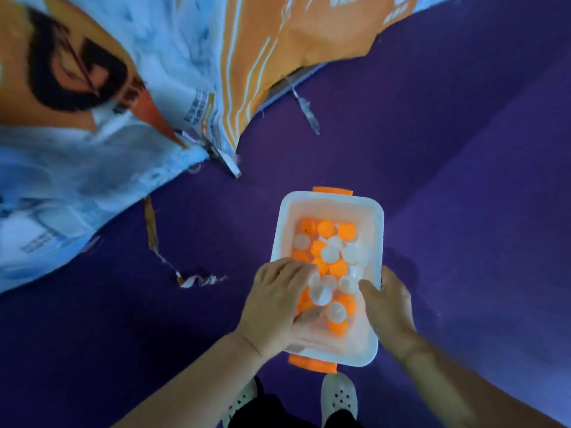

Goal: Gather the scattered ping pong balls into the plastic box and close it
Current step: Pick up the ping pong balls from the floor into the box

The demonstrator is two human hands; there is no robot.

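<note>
Purple floor [432, 180], box [328, 198], blurred balls [330, 253]

You're over a deep purple floor [448, 143], dimly lit, with a paler band sweeping from 1 o'clock down to 4. From 9 to 12 o'clock a crumpled banner [241, 57] lies on it, printed orange and pale blue. A torn strip [152, 233] trails at 9 o'clock; another scrap [306, 112] lies at 12.

Balls [330, 254] in box [333, 208], seemingly on floor [463, 180]
</note>
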